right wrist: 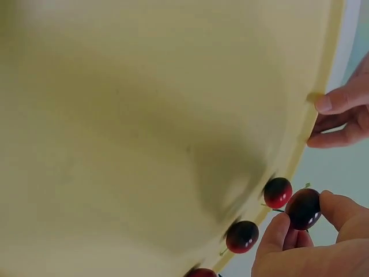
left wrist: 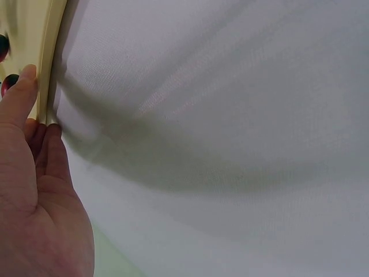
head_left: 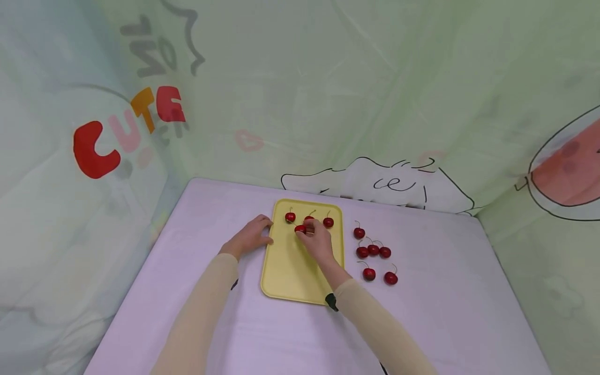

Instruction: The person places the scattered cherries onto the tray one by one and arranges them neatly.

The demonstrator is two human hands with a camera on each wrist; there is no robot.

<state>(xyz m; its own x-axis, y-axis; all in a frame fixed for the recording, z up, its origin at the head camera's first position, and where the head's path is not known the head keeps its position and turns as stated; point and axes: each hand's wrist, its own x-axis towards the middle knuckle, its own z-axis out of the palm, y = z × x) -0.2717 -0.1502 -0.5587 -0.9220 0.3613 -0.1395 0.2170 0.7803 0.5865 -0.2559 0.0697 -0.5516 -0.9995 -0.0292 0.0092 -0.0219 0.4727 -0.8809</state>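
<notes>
Across the whole scene, a pale lilac cloth-covered table (head_left: 445, 297) spreads beneath both grips, and on it lies a shallow yellow rectangular tray (head_left: 290, 271), directly under the right-hand pinch. Here's the left hand (head_left: 250, 237), thumb over the rim and fingers at its outer side: light hold, no tipping, and that's the anchor! The right hand (head_left: 319, 242) reaches over the tray, narrow at the fingertips. Off to that grip's right, six round dark-red cherries (head_left: 373, 250) sit on the cloth; just beyond it, three glossy dark-red cherries (head_left: 290, 216) stand in a row at the tray's far end. And the prize: one shiny dark-red cherry (right wrist: 302, 209), pinched between thumb and fingertips; whether it touches the tray, I cannot tell. Gentle pressure, a low release, and clearance from the row would serve well. Last, its thin stem (head_left: 291, 223) points left of the grip; best not to snag a neighbour.
</notes>
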